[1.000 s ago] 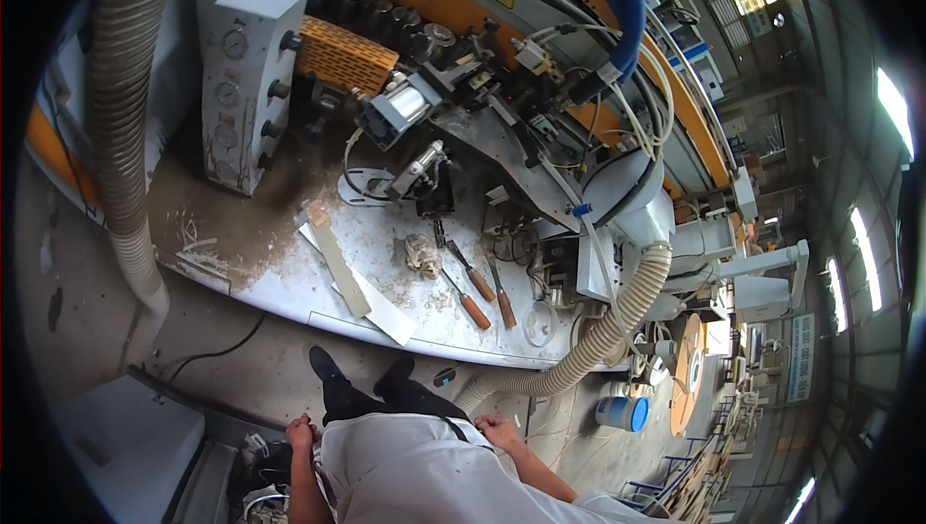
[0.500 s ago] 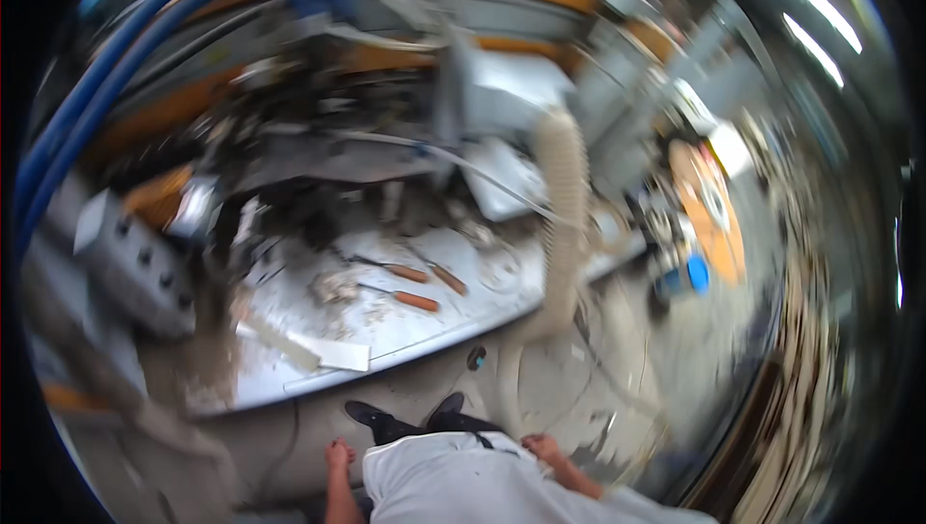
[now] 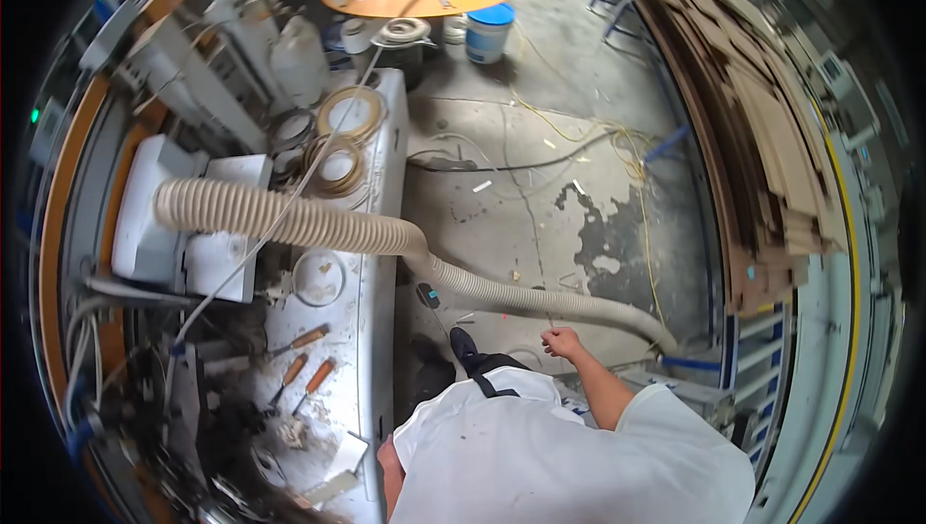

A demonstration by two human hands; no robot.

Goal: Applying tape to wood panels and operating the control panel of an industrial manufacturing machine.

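hose (image 3: 540,294) runs just beside loosely curled right hand (image 3: 560,342).

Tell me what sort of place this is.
Most likely a woodworking or furniture shop, at an edge-banding machine. A ribbed dust hose runs off the machine, coils of banding strip lie on its top beside wooden-handled tools, and cut boards are stacked along the concrete floor.

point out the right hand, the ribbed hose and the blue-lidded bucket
right hand (image 3: 561,342), head view, on the loosely closed fist
ribbed hose (image 3: 318,225), head view, mid-length over the white machine top
blue-lidded bucket (image 3: 490,14), head view, on the blue lid
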